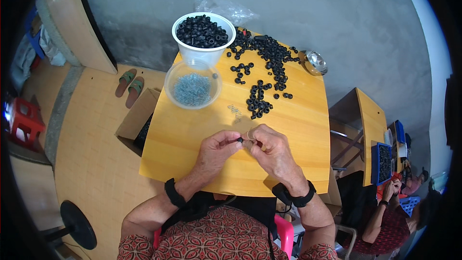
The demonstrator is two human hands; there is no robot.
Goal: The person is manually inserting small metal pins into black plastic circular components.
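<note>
Shirt faces table edge, hands fingering black piece over bare tabletop.

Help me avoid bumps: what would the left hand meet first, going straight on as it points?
The right hand, most likely: its fingers face the left hand and the small black piece pinched there. Whether they already touch is hard to tell.
</note>
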